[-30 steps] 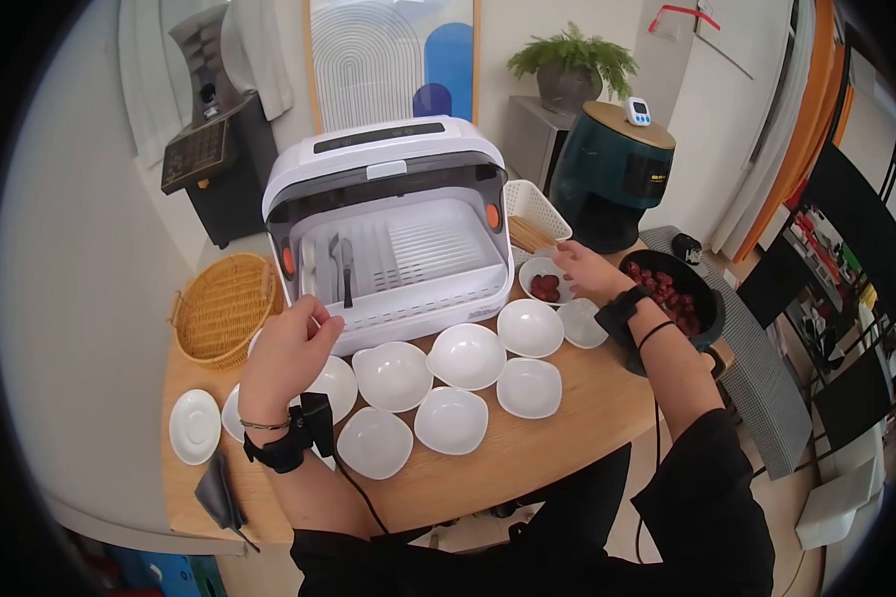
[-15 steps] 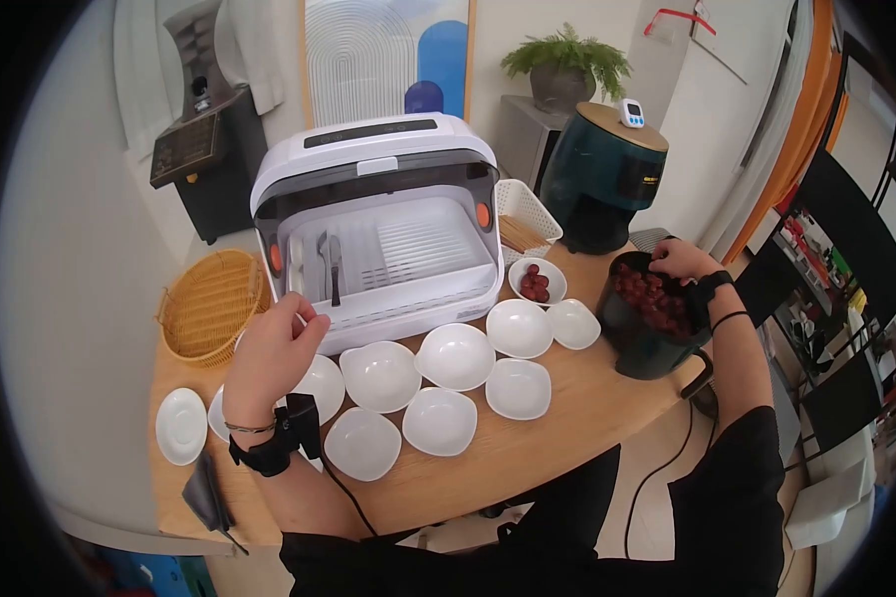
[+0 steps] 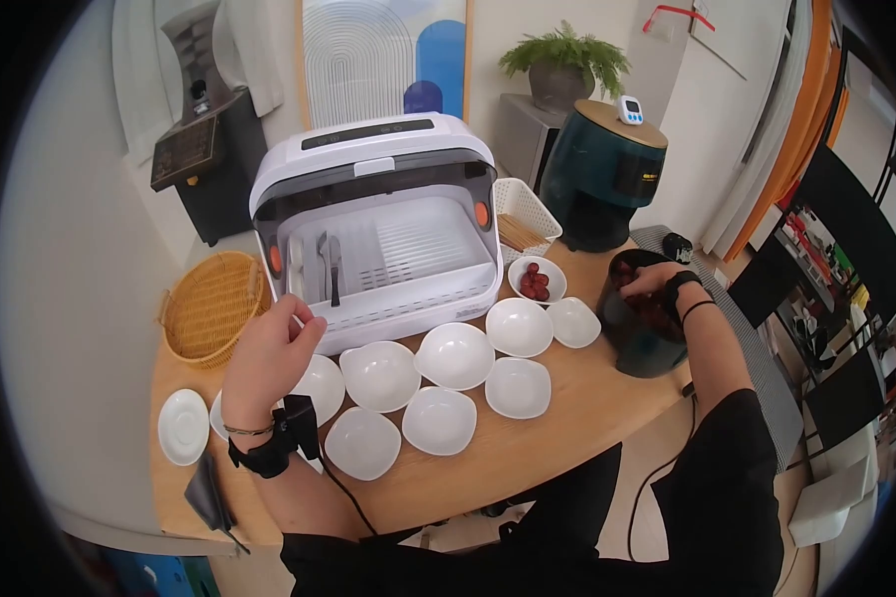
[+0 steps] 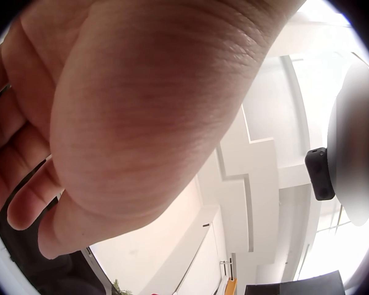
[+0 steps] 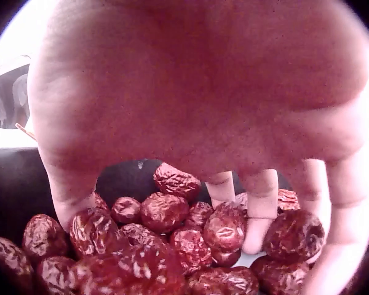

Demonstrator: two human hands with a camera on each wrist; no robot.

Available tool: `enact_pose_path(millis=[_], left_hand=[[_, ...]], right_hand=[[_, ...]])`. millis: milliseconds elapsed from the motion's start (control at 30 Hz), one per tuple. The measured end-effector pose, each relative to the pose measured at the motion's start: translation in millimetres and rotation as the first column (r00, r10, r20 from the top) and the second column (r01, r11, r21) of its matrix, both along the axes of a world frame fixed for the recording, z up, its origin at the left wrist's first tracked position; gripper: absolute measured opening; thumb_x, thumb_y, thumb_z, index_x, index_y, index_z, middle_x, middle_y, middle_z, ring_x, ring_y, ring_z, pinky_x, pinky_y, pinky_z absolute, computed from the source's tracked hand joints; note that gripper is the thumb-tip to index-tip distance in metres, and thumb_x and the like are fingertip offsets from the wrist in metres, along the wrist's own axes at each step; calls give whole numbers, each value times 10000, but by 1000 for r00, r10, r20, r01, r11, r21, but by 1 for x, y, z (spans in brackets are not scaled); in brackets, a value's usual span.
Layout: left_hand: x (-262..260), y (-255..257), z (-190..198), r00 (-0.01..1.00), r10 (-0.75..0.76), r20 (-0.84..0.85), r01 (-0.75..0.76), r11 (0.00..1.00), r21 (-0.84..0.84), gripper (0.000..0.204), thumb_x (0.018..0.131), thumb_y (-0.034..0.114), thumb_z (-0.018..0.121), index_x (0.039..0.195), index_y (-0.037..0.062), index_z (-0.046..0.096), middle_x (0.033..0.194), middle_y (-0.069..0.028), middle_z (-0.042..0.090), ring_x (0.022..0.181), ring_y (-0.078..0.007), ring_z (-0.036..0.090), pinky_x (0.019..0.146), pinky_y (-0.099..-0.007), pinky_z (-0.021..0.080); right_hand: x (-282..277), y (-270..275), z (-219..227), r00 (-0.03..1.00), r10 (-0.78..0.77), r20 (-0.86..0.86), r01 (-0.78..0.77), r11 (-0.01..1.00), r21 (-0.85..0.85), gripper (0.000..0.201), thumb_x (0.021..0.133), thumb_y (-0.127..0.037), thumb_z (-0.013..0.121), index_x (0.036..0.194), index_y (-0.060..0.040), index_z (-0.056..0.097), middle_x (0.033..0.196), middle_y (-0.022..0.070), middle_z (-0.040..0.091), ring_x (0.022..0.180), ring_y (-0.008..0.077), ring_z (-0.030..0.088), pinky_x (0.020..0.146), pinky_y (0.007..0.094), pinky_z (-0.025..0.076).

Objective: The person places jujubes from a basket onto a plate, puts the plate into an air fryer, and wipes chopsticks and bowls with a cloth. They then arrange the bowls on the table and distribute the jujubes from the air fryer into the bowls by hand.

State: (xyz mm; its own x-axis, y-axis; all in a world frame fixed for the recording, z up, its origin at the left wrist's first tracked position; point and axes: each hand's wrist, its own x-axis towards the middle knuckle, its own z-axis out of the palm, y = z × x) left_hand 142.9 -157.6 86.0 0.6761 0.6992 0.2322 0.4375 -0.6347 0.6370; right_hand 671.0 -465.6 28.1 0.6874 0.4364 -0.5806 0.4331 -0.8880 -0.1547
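You reach your right hand (image 3: 657, 282) down into a dark green container (image 3: 629, 343) at the right side of the table (image 3: 567, 423), among wrinkled dried red fruits (image 5: 164, 212). In the right wrist view, your fingers point downward, open and spread, with fruits between and around them; whether they press on any one fruit, you cannot tell from here.

Your left hand (image 3: 272, 356) hangs in front of the lower left corner of a white cabinet (image 3: 398, 316), fingers loosely curled and holding nothing. Whether that hand touches the cabinet is unclear. Under the cabinet's raised dark visor, slender utensils (image 3: 335, 274) stand in the left part of the interior.

More of the red fruits lie in a white bowl (image 3: 558, 296) between the cabinet and the container. In front of you, 7 other white bowls (image 3: 439, 420) show in plain view, grouped close together, while others sit partly hidden behind your left hand and forearm. A white oval plate (image 3: 183, 427) rests at the table's left edge, with a dark gray item (image 3: 207, 495) just beside it and a round wicker basket (image 3: 207, 318) farther back. Behind the fruit bowl, a white perforated basket (image 3: 546, 217) holds thin wooden sticks (image 3: 519, 233), near a dark green appliance (image 3: 599, 177).
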Motion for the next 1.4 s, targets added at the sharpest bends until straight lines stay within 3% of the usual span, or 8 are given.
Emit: enact_pose_path(millis=[133, 267, 433, 867, 1167, 1233, 1367, 1400], left_hand=[[0, 3, -3, 1000, -4, 13, 4, 1000, -16, 211, 885, 214, 653, 925, 11, 610, 652, -142, 623, 575, -267, 595, 561, -370, 454], [2, 4, -4, 1000, 1, 1, -1, 1000, -28, 211, 887, 213, 651, 928, 10, 610, 659, -144, 626, 584, -271, 598, 567, -373, 456], [3, 5, -5, 1000, -2, -14, 2, 999, -37, 210, 888, 210, 652, 932, 9, 610, 657, -138, 623, 584, -264, 596, 568, -373, 455], [3, 4, -4, 1000, 1, -6, -1, 999, -46, 205, 894, 206, 654, 942, 12, 607, 658, -109, 611, 579, -223, 571, 564, -352, 445], [4, 3, -3, 1000, -8, -1, 8, 999, -54, 201, 896, 201, 651, 935, 9, 603, 648, -99, 603, 569, -205, 556, 551, -339, 431], [4, 2, -2, 1000, -8, -2, 8, 999, -48, 201, 895, 199, 651, 934, 8, 602, 647, -99, 603, 569, -206, 556, 551, -339, 431], [3, 2, -2, 1000, -7, -6, 7, 999, -41, 204, 894, 197, 650, 938, 5, 599, 646, -101, 602, 568, -206, 555, 549, -340, 428], [3, 2, -2, 1000, -8, 2, 8, 999, -48, 206, 895, 197, 650, 940, 3, 598, 646, -102, 601, 568, -204, 555, 548, -340, 427]], right_hand=[[-12, 0, 11, 1000, 15, -19, -15, 999, -36, 620, 694, -529, 752, 983, 15, 686, 972, 130, 687, 897, 274, 656, 781, 397, 522], [-6, -7, 7, 994, 109, 2, -108, 990, -88, 624, 702, -537, 747, 1053, -23, 695, 984, 121, 691, 894, 281, 663, 764, 385, 530], [-29, -4, 18, 998, -59, 25, 61, 990, -125, 636, 734, -485, 733, 1191, -48, 667, 1037, 137, 689, 903, 281, 663, 776, 396, 535], [-24, -6, 9, 995, -103, 8, 103, 994, -29, 526, 714, -359, 773, 1134, -83, 615, 1036, 118, 664, 904, 263, 639, 784, 399, 527], [-3, -7, -7, 948, -182, -259, 196, 980, 29, 440, 771, -230, 709, 1168, -96, 576, 916, 72, 661, 830, 217, 642, 698, 358, 532], [-2, -2, -3, 958, -111, -266, 91, 992, -87, 320, 798, -222, 672, 1088, -93, 622, 937, 83, 674, 829, 219, 647, 701, 361, 534], [-17, -7, 2, 939, -173, -297, 186, 983, 15, 255, 816, -229, 646, 1019, -76, 663, 951, 92, 694, 820, 203, 654, 707, 352, 534], [-24, -4, 5, 982, -66, -176, 66, 998, -5, 245, 818, -226, 642, 1010, -77, 672, 943, 91, 700, 822, 210, 656, 721, 356, 532]])
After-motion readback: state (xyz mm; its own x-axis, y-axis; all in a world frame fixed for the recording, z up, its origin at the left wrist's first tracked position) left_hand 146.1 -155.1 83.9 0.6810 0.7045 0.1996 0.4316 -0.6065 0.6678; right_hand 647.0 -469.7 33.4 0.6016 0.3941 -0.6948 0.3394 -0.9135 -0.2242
